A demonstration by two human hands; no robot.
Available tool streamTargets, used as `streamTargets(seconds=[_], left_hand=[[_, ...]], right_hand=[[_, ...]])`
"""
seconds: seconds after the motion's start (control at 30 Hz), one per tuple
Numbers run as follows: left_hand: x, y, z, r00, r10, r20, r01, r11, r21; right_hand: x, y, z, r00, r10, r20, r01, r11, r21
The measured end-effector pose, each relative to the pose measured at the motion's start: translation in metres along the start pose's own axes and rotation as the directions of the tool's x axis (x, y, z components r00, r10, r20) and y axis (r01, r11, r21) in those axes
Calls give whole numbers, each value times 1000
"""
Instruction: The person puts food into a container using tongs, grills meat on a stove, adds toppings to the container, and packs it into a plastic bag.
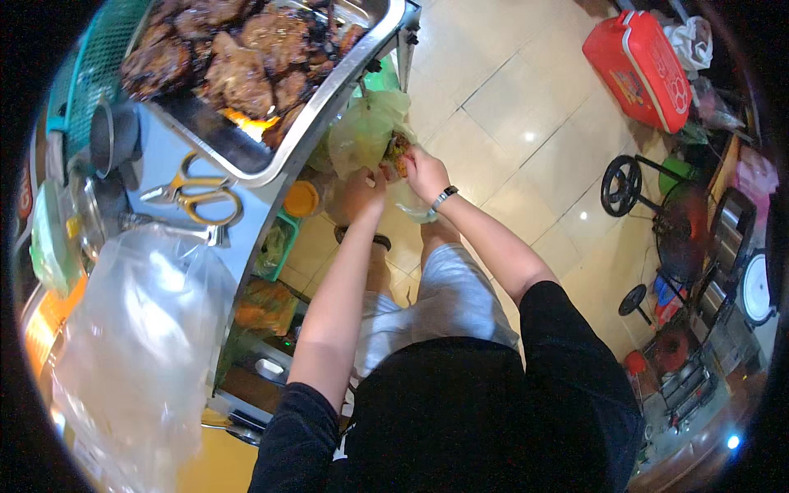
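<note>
In front of my legs, below the table's edge, hangs a thin greenish plastic bag (363,132). My left hand (365,194) is at its lower side, fingers bent; whether it grips the film cannot be told. My right hand (424,175) pinches a small packet with orange and dark contents (397,157) at the bag's right side. A watch is on my right wrist. To the upper left, grilled meat pieces (237,74) lie in a steel tray (246,175). Scissors with yellow handles (200,191) and metal tongs (179,229) lie beside the tray on the table.
A large clear plastic bag (148,308) covers the table's near left part. An orange-lidded jar (301,198) and a teal basket (286,246) stand below the table edge. On the right are a red cooler box (638,71) and a black-handled metal appliance (621,185) on the tiled floor side.
</note>
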State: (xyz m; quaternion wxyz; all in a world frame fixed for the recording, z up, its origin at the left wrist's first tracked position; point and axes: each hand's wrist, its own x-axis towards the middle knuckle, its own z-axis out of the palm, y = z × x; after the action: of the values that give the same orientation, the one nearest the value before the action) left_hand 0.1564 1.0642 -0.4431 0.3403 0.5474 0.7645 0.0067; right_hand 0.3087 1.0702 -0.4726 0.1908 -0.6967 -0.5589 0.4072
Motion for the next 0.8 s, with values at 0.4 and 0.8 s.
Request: streamTargets(seconds=[0.4, 0.8], left_hand=[[-253, 14, -262, 597, 631, -495, -777, 607, -163], [-328, -176, -487, 564, -220, -796, -706, 372, -603]], right_hand=[[-92, -174, -138, 840, -361, 406, 44, 790, 612], [-220, -565, -63, 245, -945, 217, 847, 317, 427]])
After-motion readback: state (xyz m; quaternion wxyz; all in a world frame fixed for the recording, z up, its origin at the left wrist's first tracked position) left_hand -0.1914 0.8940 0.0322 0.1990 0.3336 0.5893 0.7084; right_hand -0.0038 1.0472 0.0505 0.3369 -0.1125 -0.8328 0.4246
